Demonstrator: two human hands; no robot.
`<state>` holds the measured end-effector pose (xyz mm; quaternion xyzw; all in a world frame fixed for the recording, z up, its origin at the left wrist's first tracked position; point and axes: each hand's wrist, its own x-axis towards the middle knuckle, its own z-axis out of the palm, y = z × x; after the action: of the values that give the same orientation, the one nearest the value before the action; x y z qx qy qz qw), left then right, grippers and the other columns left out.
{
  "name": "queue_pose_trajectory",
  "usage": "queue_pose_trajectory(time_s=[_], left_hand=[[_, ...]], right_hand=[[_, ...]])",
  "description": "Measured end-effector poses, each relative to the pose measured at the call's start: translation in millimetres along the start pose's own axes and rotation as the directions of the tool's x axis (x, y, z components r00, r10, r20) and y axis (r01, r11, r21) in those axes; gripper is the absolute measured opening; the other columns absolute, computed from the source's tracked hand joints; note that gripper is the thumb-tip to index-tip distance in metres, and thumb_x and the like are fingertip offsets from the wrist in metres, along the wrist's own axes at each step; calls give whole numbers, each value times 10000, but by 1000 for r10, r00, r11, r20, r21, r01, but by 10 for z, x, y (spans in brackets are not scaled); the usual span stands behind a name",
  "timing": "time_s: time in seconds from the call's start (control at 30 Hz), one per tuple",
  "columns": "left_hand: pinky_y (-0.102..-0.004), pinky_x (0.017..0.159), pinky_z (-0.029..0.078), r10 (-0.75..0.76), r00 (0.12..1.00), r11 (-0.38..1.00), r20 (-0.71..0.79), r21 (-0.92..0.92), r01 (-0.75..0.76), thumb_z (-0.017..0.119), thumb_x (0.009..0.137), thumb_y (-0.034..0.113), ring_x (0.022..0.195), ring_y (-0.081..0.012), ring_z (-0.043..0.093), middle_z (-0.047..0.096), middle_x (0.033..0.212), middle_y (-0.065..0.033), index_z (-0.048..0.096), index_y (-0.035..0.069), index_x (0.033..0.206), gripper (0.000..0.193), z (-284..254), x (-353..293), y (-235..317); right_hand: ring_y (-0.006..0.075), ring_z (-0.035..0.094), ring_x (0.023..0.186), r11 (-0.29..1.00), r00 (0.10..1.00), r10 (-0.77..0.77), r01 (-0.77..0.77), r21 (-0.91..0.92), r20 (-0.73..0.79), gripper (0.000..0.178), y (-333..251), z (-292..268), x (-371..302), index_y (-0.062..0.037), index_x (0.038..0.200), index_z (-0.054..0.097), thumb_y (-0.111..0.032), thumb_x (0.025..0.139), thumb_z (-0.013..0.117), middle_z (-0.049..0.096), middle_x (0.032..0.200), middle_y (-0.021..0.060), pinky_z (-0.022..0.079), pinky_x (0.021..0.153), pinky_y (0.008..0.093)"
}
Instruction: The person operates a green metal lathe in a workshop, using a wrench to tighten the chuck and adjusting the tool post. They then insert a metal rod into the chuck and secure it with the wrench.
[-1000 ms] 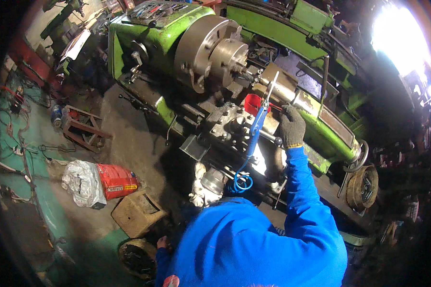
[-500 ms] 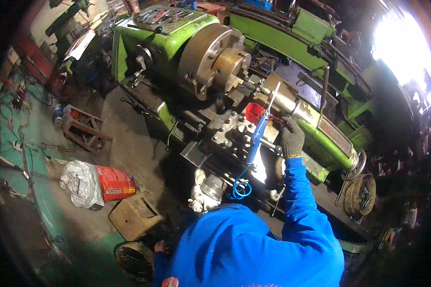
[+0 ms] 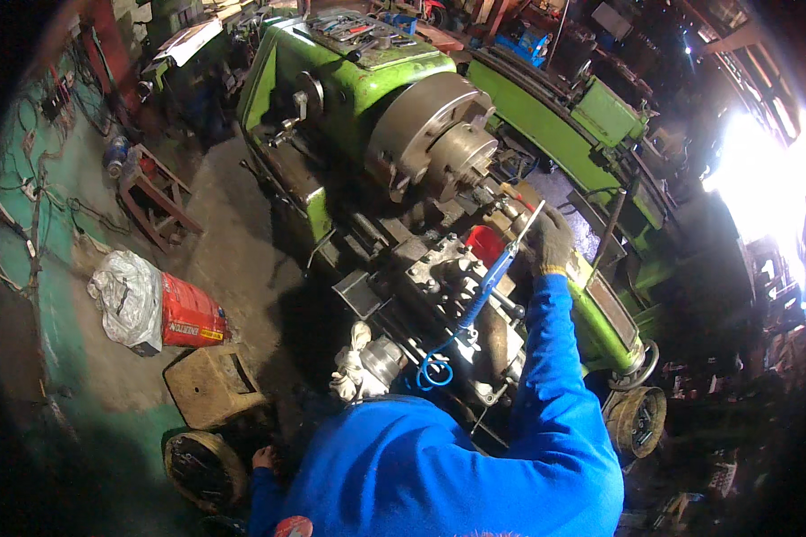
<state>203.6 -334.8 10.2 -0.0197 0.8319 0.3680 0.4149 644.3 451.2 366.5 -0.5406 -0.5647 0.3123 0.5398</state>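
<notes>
A green metal lathe (image 3: 340,80) fills the middle, its big round chuck (image 3: 421,116) gripping a round metal workpiece (image 3: 464,152). My gloved right hand (image 3: 549,242) is beside the tailstock, fingers closed around a thin red-handled tool (image 3: 518,194) that points toward the workpiece. The glove hides most of the tool. A red cup (image 3: 485,243) stands by the tool post (image 3: 443,268), left of the glove. Just in front lies a blue air blow gun (image 3: 497,273) with a coiled hose (image 3: 434,369). My bare left hand (image 3: 262,456) hangs low at the left; its fingers are too small to read.
Hand tools (image 3: 354,31) cover the headstock top. On the floor at left are a red-and-white sack (image 3: 188,311), a tan canister (image 3: 210,385), a round bin (image 3: 204,470) and a rusty metal stand (image 3: 157,197). A second green machine (image 3: 546,107) stands behind the lathe.
My right hand has moved toward the chuck, with the red-handled tool reaching to the workpiece. The view has shifted. Chuck and workpiece look sharper than before.
</notes>
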Motion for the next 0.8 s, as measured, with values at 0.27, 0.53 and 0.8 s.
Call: queue_pose_trajectory(time_s=[0.27, 0.53, 0.8], left_hand=[[-522, 541, 514, -20, 996, 993, 83, 114, 10, 654, 1029, 328, 676, -299, 650, 677, 878, -113, 657, 117, 1173, 256, -85, -275, -180], [-450, 459, 461, -344, 936, 937, 72, -34, 347, 621, 1060, 338, 620, -281, 630, 646, 882, -99, 615, 159, 1288, 290, -15, -452, -140], [-430, 484, 489, -300, 953, 954, 48, 1, 300, 632, 1053, 335, 637, -265, 646, 652, 874, -92, 634, 138, 1270, 292, 15, -381, -69]], right_hand=[[351, 731, 859, 772, 972, -178, 235, -591, 154, 313, -211, 574, 437, -70, 1021, 799, -237, 875, 579, 762, 930, 185, 563, 781, 444], [380, 741, 913, 739, 972, -168, 234, -632, 164, 305, -357, 682, 402, -125, 1081, 808, -271, 926, 590, 765, 937, 186, 570, 833, 464], [416, 712, 1050, 583, 937, -156, 342, -736, 312, 301, -676, 687, 240, -154, 1145, 768, -289, 935, 601, 758, 1067, 191, 563, 888, 514]])
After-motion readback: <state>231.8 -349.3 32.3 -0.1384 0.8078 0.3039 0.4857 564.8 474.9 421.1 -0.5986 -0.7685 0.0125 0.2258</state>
